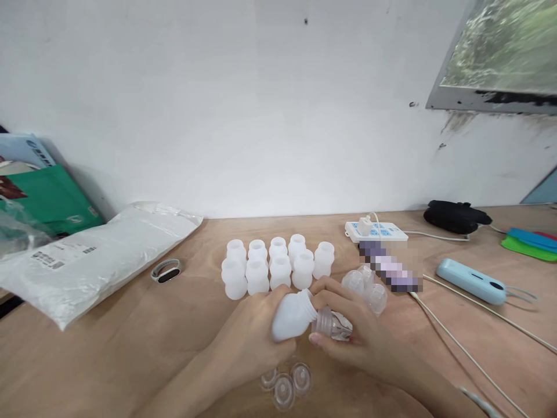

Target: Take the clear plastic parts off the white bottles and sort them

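Forearms (204, 371) nearest the camera, in from the bottom edge; three clear round pieces (284, 392) sit between them on the tabletop (108, 360). Left grip (261, 325) closed round a white bottle (290, 318), tilted, ridged neck toward the right grip (352, 319), which pinches a clear collar piece (322, 322) between thumb and fingers. Risks, my read: the collar looks off-axis to the neck, so pressing them together at this angle could seat it crooked. Smooth plastic plus a fingertip pinch could mean a slip. Squeezing the body too hard might distort it. Left knuckles are near the nine standing bottles (257, 276); a bump could topple the front row. A dropped forearm could scatter the round pieces. Position: bottle body deep in the left grip, neck clear of it; collar out at the right fingertips, just beside the neck. Can't tell if they touch.
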`<action>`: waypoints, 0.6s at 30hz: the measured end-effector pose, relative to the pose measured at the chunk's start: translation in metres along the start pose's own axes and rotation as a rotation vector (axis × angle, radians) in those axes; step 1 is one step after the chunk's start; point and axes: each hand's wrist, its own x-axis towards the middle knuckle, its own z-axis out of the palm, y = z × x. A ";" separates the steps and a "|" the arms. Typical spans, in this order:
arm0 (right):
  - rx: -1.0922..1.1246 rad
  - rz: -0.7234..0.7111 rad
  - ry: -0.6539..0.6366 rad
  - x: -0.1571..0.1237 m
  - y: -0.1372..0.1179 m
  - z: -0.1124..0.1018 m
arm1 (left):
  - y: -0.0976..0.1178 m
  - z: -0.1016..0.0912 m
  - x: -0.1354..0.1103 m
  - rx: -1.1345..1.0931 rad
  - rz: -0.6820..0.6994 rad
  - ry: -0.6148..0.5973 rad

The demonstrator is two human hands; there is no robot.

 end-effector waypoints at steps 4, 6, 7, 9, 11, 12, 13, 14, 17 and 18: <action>0.019 0.020 0.038 0.000 0.000 -0.001 | 0.000 0.000 0.001 -0.006 -0.012 0.004; 0.045 0.047 0.041 0.000 -0.001 -0.002 | -0.001 0.000 0.002 -0.005 -0.008 0.029; 0.067 0.065 0.037 -0.001 -0.002 -0.003 | -0.002 0.001 0.002 -0.009 0.000 0.043; 0.114 0.109 0.029 0.000 -0.003 -0.003 | -0.003 0.002 0.003 -0.012 0.014 0.058; 0.130 0.130 0.048 0.001 -0.004 -0.001 | -0.004 0.005 0.003 0.005 0.013 0.050; 0.120 0.129 0.069 0.001 -0.004 0.001 | -0.004 0.006 0.002 0.019 0.007 0.044; 0.101 0.118 0.097 0.002 -0.004 0.003 | -0.003 0.008 0.002 0.030 0.004 0.043; 0.075 0.103 0.125 0.003 -0.003 0.005 | -0.003 0.010 0.001 0.032 0.005 0.042; -0.011 0.067 0.194 0.005 -0.002 0.008 | -0.001 0.013 0.001 -0.019 0.034 0.036; -0.033 0.061 0.207 0.005 -0.001 0.008 | -0.001 0.014 0.001 -0.043 0.046 0.027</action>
